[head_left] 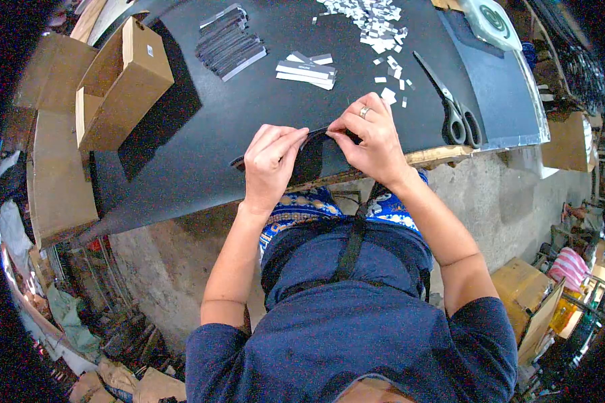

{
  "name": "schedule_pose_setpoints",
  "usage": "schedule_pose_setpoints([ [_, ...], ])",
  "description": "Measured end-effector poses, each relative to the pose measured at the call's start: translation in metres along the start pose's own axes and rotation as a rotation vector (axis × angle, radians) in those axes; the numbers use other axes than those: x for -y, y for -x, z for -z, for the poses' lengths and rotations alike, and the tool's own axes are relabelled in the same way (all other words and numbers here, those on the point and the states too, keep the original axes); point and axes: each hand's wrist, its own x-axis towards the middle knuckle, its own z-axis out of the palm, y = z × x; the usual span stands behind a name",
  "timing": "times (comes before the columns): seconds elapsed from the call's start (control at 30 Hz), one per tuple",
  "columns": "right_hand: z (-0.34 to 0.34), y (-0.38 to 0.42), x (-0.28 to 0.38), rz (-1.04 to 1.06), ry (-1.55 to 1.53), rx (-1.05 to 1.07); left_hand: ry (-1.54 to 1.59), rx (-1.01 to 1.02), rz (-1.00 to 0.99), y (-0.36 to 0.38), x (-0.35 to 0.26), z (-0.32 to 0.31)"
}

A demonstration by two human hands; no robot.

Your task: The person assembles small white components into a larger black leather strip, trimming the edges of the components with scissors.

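My left hand (270, 160) and my right hand (370, 140) are close together above the front edge of the black table. Each has thumb and fingertips pinched on a thin dark strip (316, 133) that spans the short gap between them. One end of the strip pokes out to the left of my left hand; its exact kind is hard to make out. A ring is on my right hand. Beyond the hands lie several white and grey printed strips (307, 71). Small white cut pieces (387, 94) are scattered just past my right hand.
Black strips lie in a neat stack (230, 47) at the back left. An open cardboard box (141, 77) stands on the left. Black-handled scissors (454, 111) rest at the right, near a blue-grey sheet (501, 94). More white pieces (376, 27) are heaped at the back.
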Motion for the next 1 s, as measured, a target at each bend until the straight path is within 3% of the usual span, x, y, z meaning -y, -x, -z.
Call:
schedule_pose_setpoints([
  [1.0,0.0018,-0.0017,0.0004,0.012,0.010,0.008,0.001,-0.001,-0.002,-0.0007,0.0000,0.0007],
])
